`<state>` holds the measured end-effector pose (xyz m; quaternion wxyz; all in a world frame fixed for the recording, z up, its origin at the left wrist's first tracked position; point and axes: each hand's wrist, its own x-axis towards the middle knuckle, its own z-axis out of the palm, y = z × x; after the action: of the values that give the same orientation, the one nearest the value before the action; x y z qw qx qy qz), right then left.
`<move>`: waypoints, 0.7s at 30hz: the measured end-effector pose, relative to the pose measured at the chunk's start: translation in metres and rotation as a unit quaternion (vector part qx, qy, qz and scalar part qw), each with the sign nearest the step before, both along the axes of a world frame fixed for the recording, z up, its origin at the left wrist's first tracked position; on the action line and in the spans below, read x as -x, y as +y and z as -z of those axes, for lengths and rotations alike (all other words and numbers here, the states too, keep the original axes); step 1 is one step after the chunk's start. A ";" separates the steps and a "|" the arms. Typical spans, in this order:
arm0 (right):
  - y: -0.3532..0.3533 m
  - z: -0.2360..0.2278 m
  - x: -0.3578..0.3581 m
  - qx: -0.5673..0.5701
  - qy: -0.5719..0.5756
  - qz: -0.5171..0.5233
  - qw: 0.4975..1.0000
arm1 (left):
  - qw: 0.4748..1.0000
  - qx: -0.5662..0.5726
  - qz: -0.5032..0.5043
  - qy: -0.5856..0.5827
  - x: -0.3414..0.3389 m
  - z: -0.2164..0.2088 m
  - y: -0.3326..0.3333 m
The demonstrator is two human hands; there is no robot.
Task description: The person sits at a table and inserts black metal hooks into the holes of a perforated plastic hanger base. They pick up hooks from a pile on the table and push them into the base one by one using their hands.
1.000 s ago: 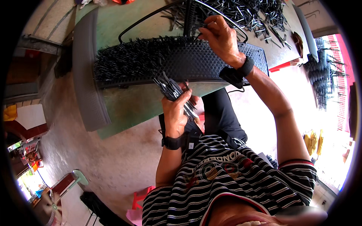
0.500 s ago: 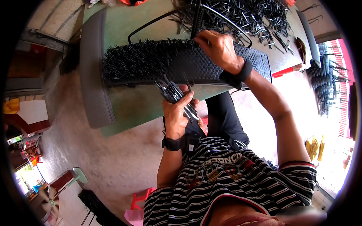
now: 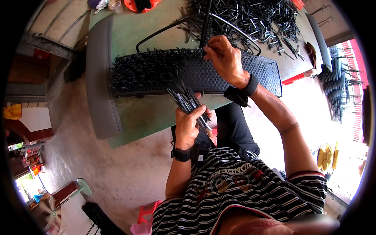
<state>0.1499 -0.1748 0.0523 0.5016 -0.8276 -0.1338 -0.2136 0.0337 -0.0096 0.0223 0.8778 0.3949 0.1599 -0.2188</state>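
My left hand (image 3: 188,126) is wrapped round a bundle of thin black strips (image 3: 185,98), just below the near edge of a black perforated panel (image 3: 250,74). Strips packed closely together form a bristly black pile (image 3: 147,68) over the panel's left part, while the holes on its right part show bare. My right hand (image 3: 225,58) is over the panel's far edge, where the pile ends. Its thumb and forefinger are pinched together; something small and dark shows at the fingertips, too small to make out.
A black wire frame (image 3: 168,28) rises behind the panel. Loose black strips (image 3: 250,23) lie heaped on the green table (image 3: 133,125). A grey raised edge (image 3: 102,86) borders the table at left. A red stool (image 3: 147,211) stands on the floor, near a fan (image 3: 53,213).
My right hand has turned slightly at the panel's far edge, its fingers still pinched. The left hand keeps the bundle, with no strip now standing apart from it. The whole view has shifted a little.
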 end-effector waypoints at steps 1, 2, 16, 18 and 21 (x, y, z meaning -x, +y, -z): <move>0.000 0.004 -0.003 0.010 -0.016 -0.002 1.000 | 1.000 0.003 0.001 0.004 0.001 0.002 0.002; 0.000 0.007 -0.006 0.019 -0.031 -0.003 0.999 | 1.000 -0.001 -0.012 0.012 0.001 0.002 0.002; -0.003 0.020 -0.016 0.233 -0.088 -0.047 0.967 | 0.993 -0.004 -0.094 0.069 0.001 -0.003 0.004; -0.003 0.020 -0.017 0.324 -0.083 -0.038 0.942 | 0.993 -0.021 -0.104 0.061 0.002 -0.002 0.001; 0.006 -0.003 0.003 0.284 0.025 -0.035 0.958 | 0.992 -0.048 -0.110 0.031 0.003 0.002 -0.001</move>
<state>0.1469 -0.1690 0.0554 0.2563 -0.9358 -0.2051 -0.1287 0.0304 -0.0105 0.0206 0.8713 0.4092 0.2400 -0.1254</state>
